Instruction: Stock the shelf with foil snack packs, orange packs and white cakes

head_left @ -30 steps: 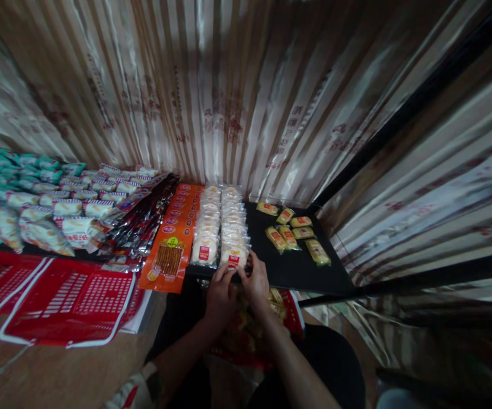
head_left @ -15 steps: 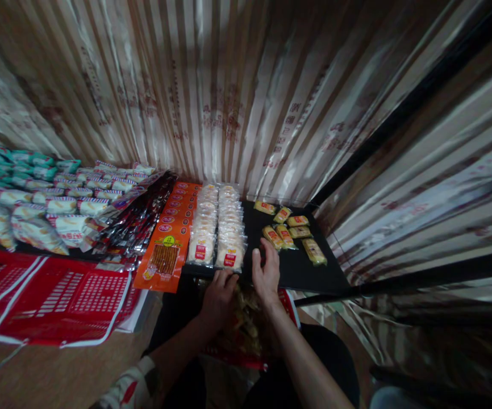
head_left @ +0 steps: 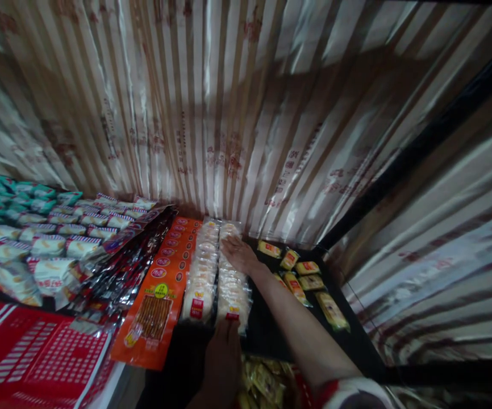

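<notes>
Two rows of clear-wrapped round white crackers lie on the black shelf, a left row and a right row. My right hand rests across the far part of the right row, fingers stretched out over the packets. At the near end of that row, my left hand has its dim, outstretched fingers against the front packet. Several small yellow-wrapped snacks lie loose to the right of my right forearm. Below the shelf edge, more yellow packets sit in a container, partly hidden by my arms.
Left of the crackers is an orange snack packet, then dark shiny packets and white bagged snacks. A red basket stands at lower left. Striped sheeting hangs behind, with a dark pole at right.
My right hand has moved forward and left, from beside the near end of the right cracker row onto its far part. My left hand stays at the near end. The view has tilted up.
</notes>
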A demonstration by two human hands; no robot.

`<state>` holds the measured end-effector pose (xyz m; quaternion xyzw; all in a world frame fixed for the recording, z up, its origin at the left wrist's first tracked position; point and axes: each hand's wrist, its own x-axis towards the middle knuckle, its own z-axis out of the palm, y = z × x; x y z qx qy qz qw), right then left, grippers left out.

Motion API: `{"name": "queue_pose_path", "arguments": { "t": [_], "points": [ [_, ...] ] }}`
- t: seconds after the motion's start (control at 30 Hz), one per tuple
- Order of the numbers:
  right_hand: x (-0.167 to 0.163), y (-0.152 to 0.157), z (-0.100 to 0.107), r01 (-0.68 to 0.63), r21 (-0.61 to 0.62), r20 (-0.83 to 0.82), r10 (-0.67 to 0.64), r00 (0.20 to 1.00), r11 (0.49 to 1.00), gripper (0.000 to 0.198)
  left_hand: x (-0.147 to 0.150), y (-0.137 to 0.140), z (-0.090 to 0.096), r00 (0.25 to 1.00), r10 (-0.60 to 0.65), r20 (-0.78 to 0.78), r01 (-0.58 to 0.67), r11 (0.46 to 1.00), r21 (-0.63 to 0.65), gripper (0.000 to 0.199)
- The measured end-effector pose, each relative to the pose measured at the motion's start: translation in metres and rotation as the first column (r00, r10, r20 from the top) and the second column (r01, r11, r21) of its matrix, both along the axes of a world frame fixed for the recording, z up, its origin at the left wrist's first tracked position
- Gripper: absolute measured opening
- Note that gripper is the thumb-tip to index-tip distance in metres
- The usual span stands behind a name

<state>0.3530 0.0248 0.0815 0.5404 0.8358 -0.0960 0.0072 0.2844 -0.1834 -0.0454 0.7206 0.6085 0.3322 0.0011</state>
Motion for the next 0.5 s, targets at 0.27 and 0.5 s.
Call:
{"name": "queue_pose_path", "arguments": {
  "t": [0.27, 0.5],
  "points": [
    [0.005, 0.002, -0.011, -0.054, -0.009, 0.007, 0.054, 0.999, 0.998, 0.053, 0.011, 0.008, 0.0, 0.997, 0.071, 0.041, -0.07, 0.997, -0.025, 0.029],
    [-0.003, 0.019, -0.001, 0.071, 0.131, -0.076, -0.061, 0.995, 0.989, 0.057, 0.0, 0.013, 0.019, 0.996, -0.026, 0.09, 0.031, 0.998, -0.053, 0.029]
  ]
}}
